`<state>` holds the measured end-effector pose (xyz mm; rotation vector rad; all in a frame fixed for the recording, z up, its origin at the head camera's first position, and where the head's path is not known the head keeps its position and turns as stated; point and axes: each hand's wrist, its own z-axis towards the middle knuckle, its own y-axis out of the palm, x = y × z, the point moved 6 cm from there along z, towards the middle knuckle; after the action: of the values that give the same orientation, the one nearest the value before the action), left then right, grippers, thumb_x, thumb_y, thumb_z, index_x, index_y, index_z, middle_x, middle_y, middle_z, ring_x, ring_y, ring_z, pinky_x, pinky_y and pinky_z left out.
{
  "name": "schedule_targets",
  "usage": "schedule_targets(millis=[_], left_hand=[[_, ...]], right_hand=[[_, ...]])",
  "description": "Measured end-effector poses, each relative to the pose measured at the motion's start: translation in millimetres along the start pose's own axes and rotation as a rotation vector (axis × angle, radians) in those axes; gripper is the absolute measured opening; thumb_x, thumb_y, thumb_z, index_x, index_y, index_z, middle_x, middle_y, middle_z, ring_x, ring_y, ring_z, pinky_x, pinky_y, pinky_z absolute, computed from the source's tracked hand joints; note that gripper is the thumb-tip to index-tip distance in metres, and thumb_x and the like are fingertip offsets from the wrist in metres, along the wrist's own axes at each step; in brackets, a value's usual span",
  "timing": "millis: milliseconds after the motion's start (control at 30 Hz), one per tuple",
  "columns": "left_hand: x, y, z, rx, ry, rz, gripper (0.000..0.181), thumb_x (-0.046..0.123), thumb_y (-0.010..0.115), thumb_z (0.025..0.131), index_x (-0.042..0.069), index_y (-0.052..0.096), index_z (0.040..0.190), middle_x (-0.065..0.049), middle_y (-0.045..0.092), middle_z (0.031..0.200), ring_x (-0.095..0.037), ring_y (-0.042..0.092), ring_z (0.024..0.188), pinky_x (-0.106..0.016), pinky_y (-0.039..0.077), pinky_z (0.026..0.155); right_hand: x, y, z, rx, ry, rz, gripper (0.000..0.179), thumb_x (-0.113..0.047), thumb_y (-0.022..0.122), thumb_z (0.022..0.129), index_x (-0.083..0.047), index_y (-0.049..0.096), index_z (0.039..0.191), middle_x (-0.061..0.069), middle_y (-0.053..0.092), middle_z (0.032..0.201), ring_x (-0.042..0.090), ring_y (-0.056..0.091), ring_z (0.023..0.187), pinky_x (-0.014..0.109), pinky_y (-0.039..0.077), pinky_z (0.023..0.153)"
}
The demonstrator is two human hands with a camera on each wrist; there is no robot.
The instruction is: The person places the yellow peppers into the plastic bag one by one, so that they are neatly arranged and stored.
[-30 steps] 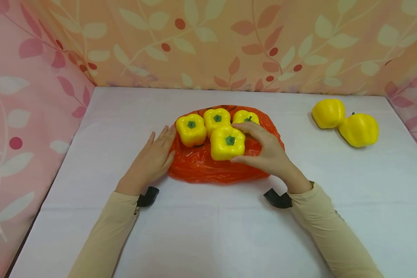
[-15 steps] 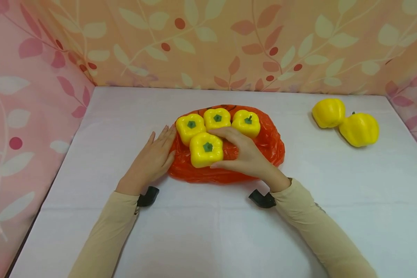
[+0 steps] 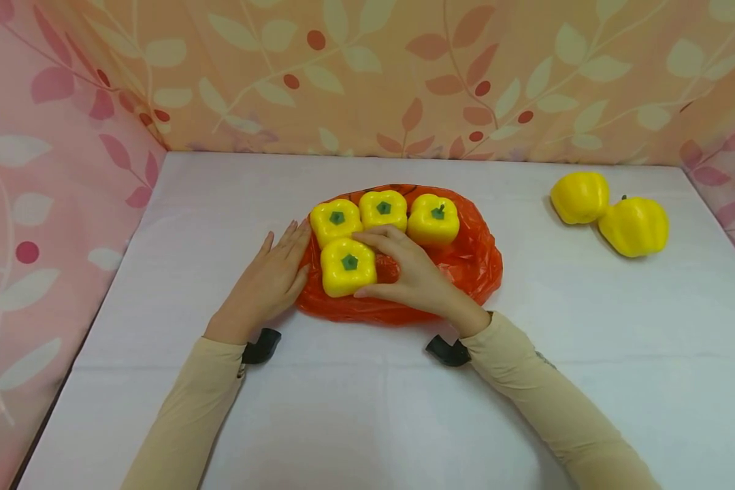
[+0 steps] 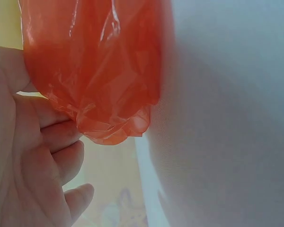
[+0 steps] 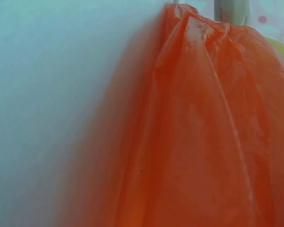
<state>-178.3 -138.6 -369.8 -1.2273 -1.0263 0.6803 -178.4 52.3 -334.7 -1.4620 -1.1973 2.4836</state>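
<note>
My right hand (image 3: 413, 272) grips a yellow bell pepper (image 3: 348, 269) with a green stem, thumb on its near side and fingers on its far side. That pepper is at the front left of an orange-red plastic bag (image 3: 398, 313). Behind it, three more yellow peppers form a row on the bag: left (image 3: 335, 221), middle (image 3: 382, 207) and right (image 3: 433, 221). My left hand (image 3: 263, 282) lies flat with straight fingers against the bag's left edge. In the left wrist view, the fingers (image 4: 61, 135) touch the crumpled bag (image 4: 104, 66). The right wrist view is mostly filled by the bag (image 5: 203, 132).
Two more yellow peppers, one (image 3: 580, 197) behind the other (image 3: 635, 226), lie at the back right of the white-covered table (image 3: 367, 422). Flowered cloth (image 3: 367, 75) hangs at the back and sides. Black wrist pieces (image 3: 262, 346) stick out near both cuffs.
My right hand has carried its pepper leftward and slightly nearer, to the bag's front left, in front of the left pepper. The left hand has stayed where it was.
</note>
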Motion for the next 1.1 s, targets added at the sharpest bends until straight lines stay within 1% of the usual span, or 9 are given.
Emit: schedule_targets(millis=[100, 300, 633, 933, 1100], left_hand=[[0.3, 0.0, 0.4, -0.002, 0.001, -0.004, 0.065, 0.025, 0.040, 0.099, 0.001, 0.010, 0.151, -0.013, 0.015, 0.156, -0.027, 0.010, 0.143, -0.048, 0.004, 0.114], [0.5, -0.4, 0.0, -0.002, 0.009, 0.001, 0.065, 0.024, 0.040, 0.099, 0.000, 0.009, 0.150, -0.014, 0.014, 0.156, -0.028, 0.010, 0.143, -0.048, 0.004, 0.114], [0.4, 0.2, 0.4, -0.012, 0.008, -0.002, 0.065, 0.026, 0.039, 0.099, 0.002, 0.006, 0.151, -0.012, 0.012, 0.157, -0.027, 0.009, 0.144, -0.047, 0.002, 0.115], [0.6, -0.5, 0.0, -0.002, -0.004, 0.002, 0.066, 0.027, 0.040, 0.099, 0.003, 0.008, 0.151, -0.011, 0.013, 0.157, -0.026, 0.010, 0.144, -0.048, 0.004, 0.115], [1.1, -0.3, 0.6, -0.008, -0.001, -0.003, 0.065, 0.027, 0.039, 0.099, 0.002, 0.008, 0.151, -0.012, 0.012, 0.157, -0.027, 0.009, 0.144, -0.048, 0.003, 0.115]], right_hand=[[1.3, 2.8, 0.8, -0.013, 0.002, -0.011, 0.070, -0.025, 0.083, 0.072, -0.009, 0.053, 0.133, 0.006, 0.049, 0.125, 0.017, 0.044, 0.119, 0.036, 0.040, 0.102], [2.4, 8.9, 3.2, -0.035, 0.008, -0.012, 0.069, -0.023, 0.083, 0.072, -0.007, 0.053, 0.132, 0.005, 0.051, 0.127, 0.016, 0.044, 0.120, 0.033, 0.039, 0.102], [-1.4, 10.5, 4.7, 0.016, -0.037, 0.015, 0.067, -0.020, 0.083, 0.072, -0.006, 0.053, 0.130, 0.004, 0.054, 0.127, 0.015, 0.045, 0.120, 0.031, 0.038, 0.103], [1.6, 13.8, 4.9, 0.032, -0.066, 0.004, 0.070, -0.021, 0.082, 0.072, -0.006, 0.051, 0.133, 0.004, 0.053, 0.131, 0.015, 0.043, 0.124, 0.031, 0.035, 0.106], [1.5, 14.4, 4.5, 0.031, -0.057, -0.007, 0.069, -0.020, 0.082, 0.072, -0.006, 0.051, 0.133, 0.005, 0.053, 0.130, 0.016, 0.043, 0.124, 0.031, 0.035, 0.106]])
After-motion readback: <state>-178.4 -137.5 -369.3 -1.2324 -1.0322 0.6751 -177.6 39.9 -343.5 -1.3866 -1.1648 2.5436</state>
